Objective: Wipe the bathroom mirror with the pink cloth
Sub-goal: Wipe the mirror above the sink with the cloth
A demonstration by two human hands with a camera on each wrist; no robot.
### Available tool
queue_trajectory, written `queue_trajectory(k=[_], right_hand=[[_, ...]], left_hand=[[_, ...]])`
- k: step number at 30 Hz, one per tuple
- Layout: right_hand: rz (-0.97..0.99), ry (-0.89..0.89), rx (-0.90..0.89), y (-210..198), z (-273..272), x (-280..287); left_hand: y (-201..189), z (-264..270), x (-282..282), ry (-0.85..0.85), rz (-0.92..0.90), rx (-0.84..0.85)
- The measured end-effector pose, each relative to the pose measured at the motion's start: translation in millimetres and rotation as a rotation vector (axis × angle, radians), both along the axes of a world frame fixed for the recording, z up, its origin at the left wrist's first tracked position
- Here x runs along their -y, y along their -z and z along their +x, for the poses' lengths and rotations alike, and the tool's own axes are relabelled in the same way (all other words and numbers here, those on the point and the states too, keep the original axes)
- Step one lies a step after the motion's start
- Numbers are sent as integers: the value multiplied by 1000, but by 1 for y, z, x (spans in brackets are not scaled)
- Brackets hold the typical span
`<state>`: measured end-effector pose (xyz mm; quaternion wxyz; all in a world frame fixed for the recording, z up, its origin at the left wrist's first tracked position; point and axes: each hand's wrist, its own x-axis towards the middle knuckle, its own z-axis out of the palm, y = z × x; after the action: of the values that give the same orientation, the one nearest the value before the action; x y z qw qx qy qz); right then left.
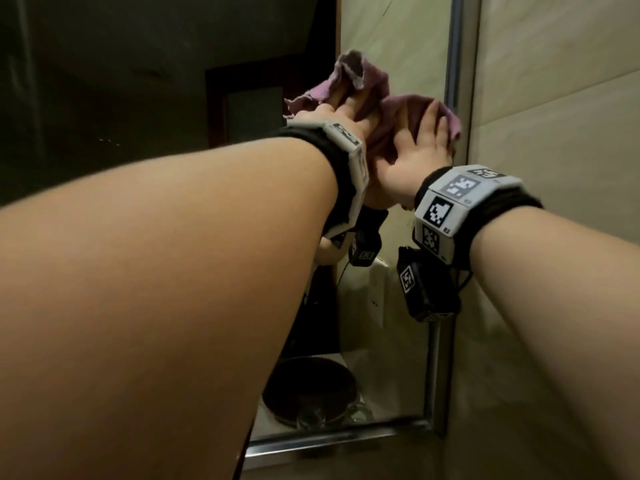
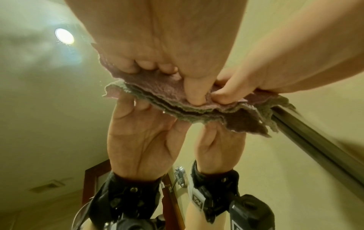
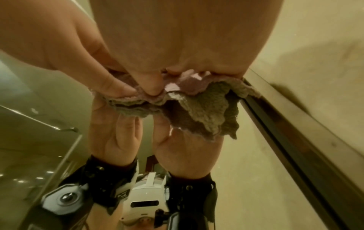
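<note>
The pink cloth (image 1: 408, 105) lies bunched against the bathroom mirror (image 1: 398, 39), close to its metal right frame (image 1: 453, 64). My left hand (image 1: 329, 114) presses the cloth's left part with straight fingers. Beside it, my right hand (image 1: 422, 143) lies flat on the right part, fingers pointing up. In the left wrist view my left hand (image 2: 177, 46) pushes its thumb into the folded cloth (image 2: 161, 87), and both hands show reflected in the glass below. The right wrist view shows my right hand (image 3: 187, 46) on the cloth (image 3: 197, 99), whose loose corner hangs at the frame.
A beige tiled wall (image 1: 554, 133) adjoins the mirror on the right. The mirror's bottom frame (image 1: 329, 438) runs below my arms, with a dark round basin (image 1: 308, 389) and a white wall socket (image 1: 375, 289) reflected above it. A ceiling light (image 2: 64, 36) glares in the glass.
</note>
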<state>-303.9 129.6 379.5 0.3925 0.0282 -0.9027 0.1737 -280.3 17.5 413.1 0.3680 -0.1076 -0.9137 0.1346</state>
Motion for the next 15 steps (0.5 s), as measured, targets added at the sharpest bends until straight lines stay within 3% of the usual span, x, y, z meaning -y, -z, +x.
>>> queue_trajectory(k=[9,15], right_hand=[[35,33,-17,-35,1,7],[44,68,-2,-38,4,14]], left_hand=[[-23,-15,11,90,117,-68],[-27,-5,16,7,69,-73]])
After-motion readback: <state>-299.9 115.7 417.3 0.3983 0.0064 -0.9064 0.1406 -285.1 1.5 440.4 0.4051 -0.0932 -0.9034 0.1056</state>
